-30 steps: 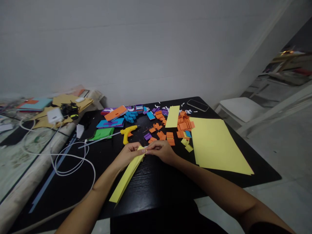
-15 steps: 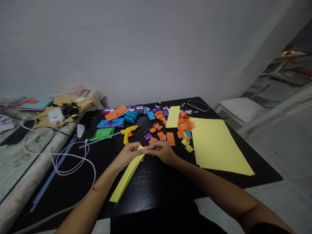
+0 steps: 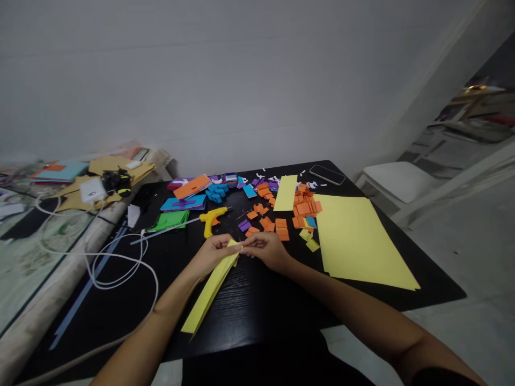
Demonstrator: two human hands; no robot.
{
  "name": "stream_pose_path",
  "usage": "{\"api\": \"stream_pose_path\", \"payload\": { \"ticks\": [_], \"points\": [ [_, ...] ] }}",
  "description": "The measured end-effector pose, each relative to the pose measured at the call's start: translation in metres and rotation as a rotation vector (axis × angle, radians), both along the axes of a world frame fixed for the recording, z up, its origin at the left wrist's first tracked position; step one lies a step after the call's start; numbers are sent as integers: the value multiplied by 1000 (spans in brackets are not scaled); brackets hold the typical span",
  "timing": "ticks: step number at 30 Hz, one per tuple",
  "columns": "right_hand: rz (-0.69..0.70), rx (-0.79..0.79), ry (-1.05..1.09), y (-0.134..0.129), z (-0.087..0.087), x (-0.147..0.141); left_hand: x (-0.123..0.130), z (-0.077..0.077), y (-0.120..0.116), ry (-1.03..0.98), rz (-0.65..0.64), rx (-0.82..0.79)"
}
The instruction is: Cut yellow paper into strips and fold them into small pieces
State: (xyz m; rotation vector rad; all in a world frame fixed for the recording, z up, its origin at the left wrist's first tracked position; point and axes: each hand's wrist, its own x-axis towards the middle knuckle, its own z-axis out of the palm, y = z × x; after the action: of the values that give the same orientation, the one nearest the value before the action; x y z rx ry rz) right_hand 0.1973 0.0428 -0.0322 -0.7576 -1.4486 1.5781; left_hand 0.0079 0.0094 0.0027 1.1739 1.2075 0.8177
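Note:
A long folded strip of yellow paper (image 3: 210,295) slants from near the table's front edge up to my hands. My left hand (image 3: 215,252) is closed on its upper part, thumb on top. At the strip's top end, my right hand (image 3: 266,250) pinches the tip, its fingertips meeting my left thumb. Just beyond my left hand lies a yellow hot glue gun (image 3: 211,220) with a clear glue stick out of its back. Small folded orange paper pieces (image 3: 282,229) are scattered past my right hand, with a purple piece (image 3: 244,225) among them.
Large yellow sheets (image 3: 362,241) lie at the right, a phone (image 3: 327,174) at the back. Green (image 3: 171,220) and blue folded papers (image 3: 183,202) are stacked at the left. A white cable (image 3: 151,273) loops by my left forearm. A white chair (image 3: 396,179) stands beyond the table.
Almost nothing differs. A bit of white at my right fingertips no longer shows; both hands keep their place on the yellow strip.

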Motion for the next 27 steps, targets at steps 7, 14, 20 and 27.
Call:
{"api": "stream_pose_path", "payload": {
  "ticks": [7, 14, 20, 27],
  "points": [
    [19, -18, -28, 0, 0, -2, 1, 5, -1, 24, 47, 12],
    [60, -47, -33, -1, 4, -2, 2, 1, 0, 47, 23, 46],
    [52, -49, -61, 0, 1, -3, 0, -1, 1, 99, -16, 96],
    [47, -56, -63, 2, 0, -3, -1, -5, 1, 190, -34, 205]
  ]
}}
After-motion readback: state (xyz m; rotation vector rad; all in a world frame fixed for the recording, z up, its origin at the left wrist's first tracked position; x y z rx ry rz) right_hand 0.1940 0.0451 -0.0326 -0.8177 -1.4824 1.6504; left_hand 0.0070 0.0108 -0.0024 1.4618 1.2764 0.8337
